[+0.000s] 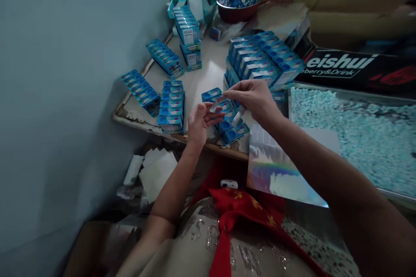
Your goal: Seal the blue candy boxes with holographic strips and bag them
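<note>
Worn white tabletop (212, 68) spreads under the fingers. The right hand (256, 98) pinches a clear film (217, 104) between its fingertips, just beside the left hand (198, 124), whose grip on it I cannot tell; beneath both lie boxes (238, 132), with foil (287, 184) to the right and a pan (227, 13) well beyond.

A blue-grey wall (58, 95) stood left of a pale desk (209, 67) with a chipped edge; speckled floor (325, 244) showed at lower right in dim light
</note>
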`<action>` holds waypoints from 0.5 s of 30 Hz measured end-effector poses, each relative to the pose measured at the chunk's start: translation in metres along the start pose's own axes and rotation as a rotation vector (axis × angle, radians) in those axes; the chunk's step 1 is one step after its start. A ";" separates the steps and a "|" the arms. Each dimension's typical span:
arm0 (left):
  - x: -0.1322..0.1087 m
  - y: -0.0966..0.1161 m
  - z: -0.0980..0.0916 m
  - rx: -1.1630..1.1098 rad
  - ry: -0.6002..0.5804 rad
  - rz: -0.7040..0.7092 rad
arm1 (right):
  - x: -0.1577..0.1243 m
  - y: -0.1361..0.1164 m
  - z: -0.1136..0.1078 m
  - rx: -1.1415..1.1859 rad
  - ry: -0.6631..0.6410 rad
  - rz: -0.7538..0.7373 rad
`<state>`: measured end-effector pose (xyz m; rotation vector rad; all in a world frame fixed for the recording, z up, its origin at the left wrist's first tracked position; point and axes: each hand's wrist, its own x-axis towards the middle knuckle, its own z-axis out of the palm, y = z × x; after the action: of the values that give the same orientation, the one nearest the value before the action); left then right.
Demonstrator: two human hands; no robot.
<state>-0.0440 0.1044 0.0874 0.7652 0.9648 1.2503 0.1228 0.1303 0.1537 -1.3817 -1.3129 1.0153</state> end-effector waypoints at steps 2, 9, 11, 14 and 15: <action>0.009 -0.005 -0.004 -0.029 0.042 0.015 | 0.010 0.008 0.011 -0.011 0.005 0.015; 0.033 -0.012 -0.008 -0.169 0.209 -0.081 | 0.028 0.020 0.029 -0.064 0.031 0.054; 0.040 -0.015 -0.009 -0.166 0.260 -0.047 | 0.033 0.022 0.035 -0.083 0.035 0.059; 0.054 -0.021 -0.010 -0.075 0.363 0.027 | 0.046 0.028 0.047 -0.157 0.022 0.086; 0.060 -0.024 -0.011 -0.035 0.394 0.042 | 0.051 0.030 0.050 -0.194 0.024 0.090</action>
<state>-0.0419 0.1586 0.0510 0.5218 1.2446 1.4837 0.0849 0.1865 0.1154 -1.6065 -1.3706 0.9470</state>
